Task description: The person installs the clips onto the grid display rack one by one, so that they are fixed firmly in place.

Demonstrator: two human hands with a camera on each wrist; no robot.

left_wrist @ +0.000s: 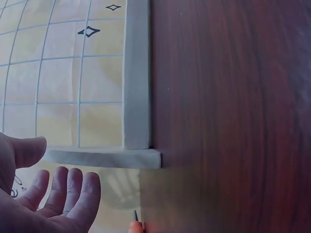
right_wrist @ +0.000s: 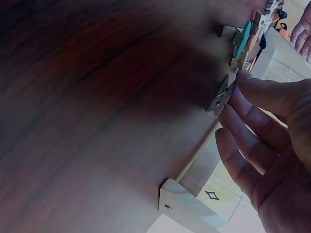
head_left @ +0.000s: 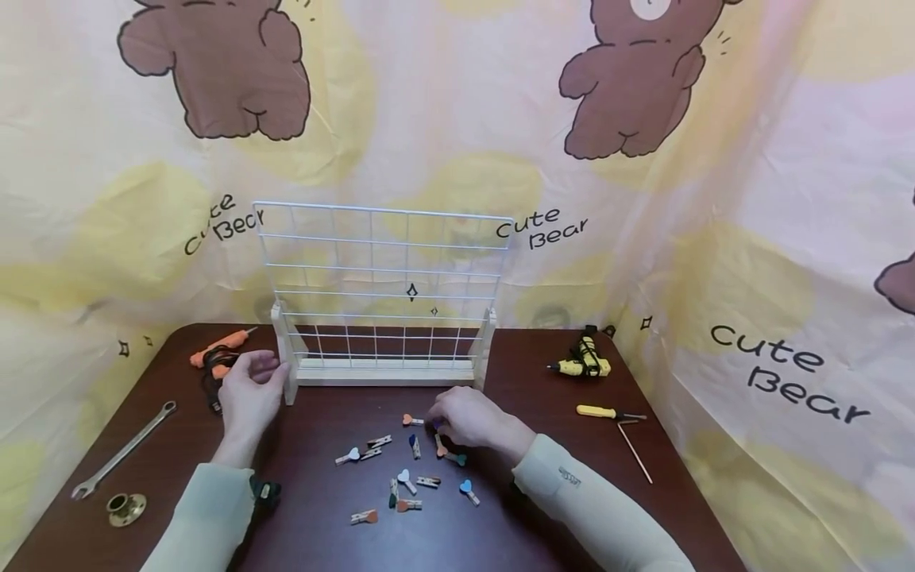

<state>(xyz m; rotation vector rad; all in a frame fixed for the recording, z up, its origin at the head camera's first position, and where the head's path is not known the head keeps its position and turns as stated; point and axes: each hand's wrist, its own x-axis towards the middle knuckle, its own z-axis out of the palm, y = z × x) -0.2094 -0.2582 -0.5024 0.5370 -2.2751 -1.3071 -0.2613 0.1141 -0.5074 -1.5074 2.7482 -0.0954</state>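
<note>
Head view: we note the left hand (head_left: pixel 252 389) beside the rack (head_left: pixel 386 380), fingers loosely curved, nothing held; contact with the rack, we can't tell. Right hand (head_left: pixel 468 417) low over the tabletop (head_left: pixel 343 548), fingertips drawn together. Loose clips (head_left: pixel 407 481) lie mostly left of it and nearer us. Curtain (head_left: pixel 429 119) beyond both hands reads "Cute Bear", repeated. Print on the right sleeve (head_left: pixel 608 508): too small for us to read surely.

Left wrist view: thumb apart from the fingers, palm bare; we find no brand here.

Right wrist view: thumb and forefinger pinch one clip (right_wrist: pixel 220 99), purple showing at the fingertips. We judge this the picking-up step; next calls for a steady pinch and a lift clear of neighbouring clips.
</note>
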